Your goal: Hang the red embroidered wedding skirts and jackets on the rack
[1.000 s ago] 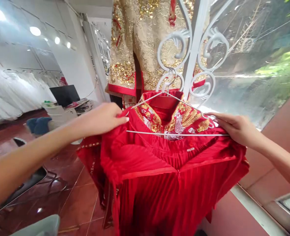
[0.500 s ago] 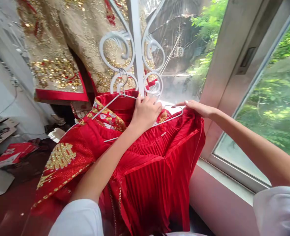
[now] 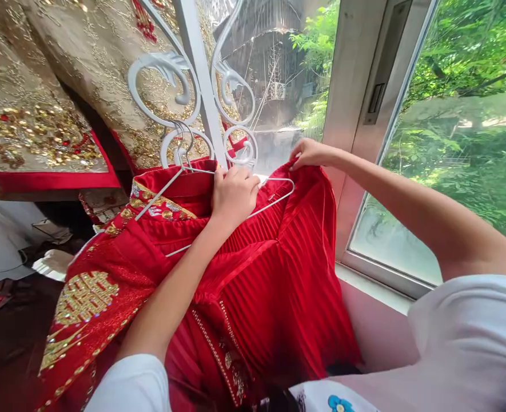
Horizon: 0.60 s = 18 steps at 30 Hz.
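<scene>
A red pleated skirt (image 3: 274, 274) hangs in front of me with a gathered waist. Behind and left of it is a red jacket (image 3: 124, 252) with gold embroidery and a beaded edge. A thin wire clothes hanger (image 3: 160, 193) passes across both. My left hand (image 3: 235, 195) is closed over the hanger beside the jacket's collar, its fingertips partly hidden. Farther right, my right hand (image 3: 307, 153) pinches the upper edge of the skirt between thumb and fingers, just beyond the hanger's right end (image 3: 290, 186).
A white scrolled metal rack (image 3: 201, 80) stands right behind the clothes, with hanger hooks at its lower scrolls. Cream garments with gold sequins (image 3: 51, 134) hang at the back left. On the right is a metal-framed window (image 3: 355, 114) with a sill (image 3: 377, 286).
My right hand has gone from lying stretched over the skirt's edge to pinching and lifting it. My left hand keeps its place on the hanger. The view has swung to the right.
</scene>
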Each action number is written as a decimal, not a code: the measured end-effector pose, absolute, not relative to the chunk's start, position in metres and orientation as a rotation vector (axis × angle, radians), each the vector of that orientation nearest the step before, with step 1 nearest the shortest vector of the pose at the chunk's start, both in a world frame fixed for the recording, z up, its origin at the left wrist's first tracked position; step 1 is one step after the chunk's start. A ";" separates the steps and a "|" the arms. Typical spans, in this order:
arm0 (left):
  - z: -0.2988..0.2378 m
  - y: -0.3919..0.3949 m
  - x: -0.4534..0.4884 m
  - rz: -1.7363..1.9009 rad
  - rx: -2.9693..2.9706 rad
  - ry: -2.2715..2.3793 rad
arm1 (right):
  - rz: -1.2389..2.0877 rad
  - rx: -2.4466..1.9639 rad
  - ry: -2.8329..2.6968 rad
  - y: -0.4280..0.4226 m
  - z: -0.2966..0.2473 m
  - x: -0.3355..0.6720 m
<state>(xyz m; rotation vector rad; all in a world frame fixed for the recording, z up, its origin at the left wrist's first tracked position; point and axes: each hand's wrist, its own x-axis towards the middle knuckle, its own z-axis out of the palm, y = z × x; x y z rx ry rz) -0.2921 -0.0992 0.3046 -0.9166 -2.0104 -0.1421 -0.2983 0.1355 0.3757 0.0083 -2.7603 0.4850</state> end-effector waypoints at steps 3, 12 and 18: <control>0.303 -0.097 -0.292 -0.127 -0.899 -1.993 | 0.399 -0.022 -2.672 0.122 0.409 -0.280; 0.297 -0.094 -0.299 -0.167 -0.874 -2.003 | -0.251 0.325 -2.488 0.010 0.426 -0.222; 0.290 -0.094 -0.309 -0.061 -0.843 -2.007 | -0.492 0.319 -2.762 -0.020 0.301 -0.180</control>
